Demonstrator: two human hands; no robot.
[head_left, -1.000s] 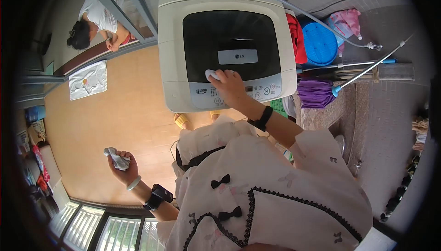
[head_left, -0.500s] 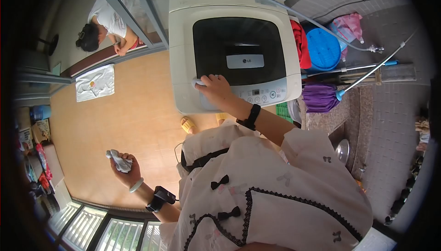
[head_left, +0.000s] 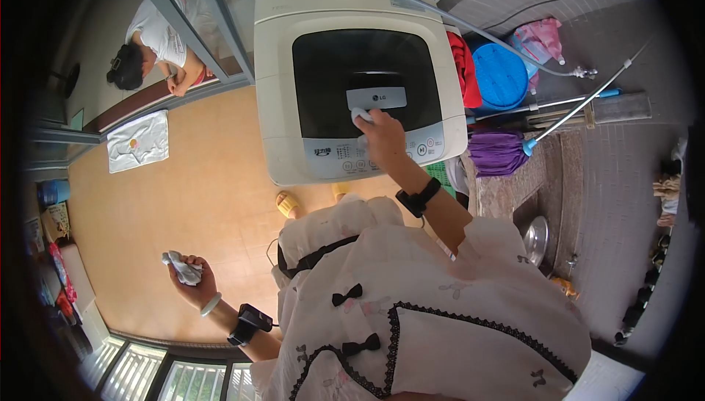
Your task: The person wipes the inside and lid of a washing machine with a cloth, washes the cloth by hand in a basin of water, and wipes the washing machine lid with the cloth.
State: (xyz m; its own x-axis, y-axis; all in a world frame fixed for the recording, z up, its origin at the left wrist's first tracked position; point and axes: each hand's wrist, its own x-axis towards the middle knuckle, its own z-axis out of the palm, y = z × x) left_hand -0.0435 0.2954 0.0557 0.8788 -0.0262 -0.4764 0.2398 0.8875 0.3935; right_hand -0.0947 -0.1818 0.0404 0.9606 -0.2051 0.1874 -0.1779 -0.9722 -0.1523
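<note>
My right hand (head_left: 385, 139) is closed around a small wad of pale grey cloth (head_left: 360, 115), most of it hidden by the fingers. It hovers over or rests at the front part of the dark lid (head_left: 330, 70), just below the lid's silver label. This lid belongs to a cream top-loading washing machine (head_left: 275, 107), whose button panel (head_left: 330, 150) lies under my wrist. Away to the lower left, my left hand (head_left: 197, 283) grips a crumpled grey-white cloth (head_left: 181, 267) above the tan floor.
A white cloth (head_left: 138, 142) lies on the floor by the sliding door. Behind the door frame, another person (head_left: 158, 34) bends forward. Right of the washer are a blue basin (head_left: 499, 76), a purple mop (head_left: 499, 154) and a metal bowl (head_left: 536, 239). A hose (head_left: 470, 28) runs overhead.
My right hand has moved right across the lid with its cloth, from the left front corner to below the label. My left hand still holds its cloth. The whole view has shifted slightly.
</note>
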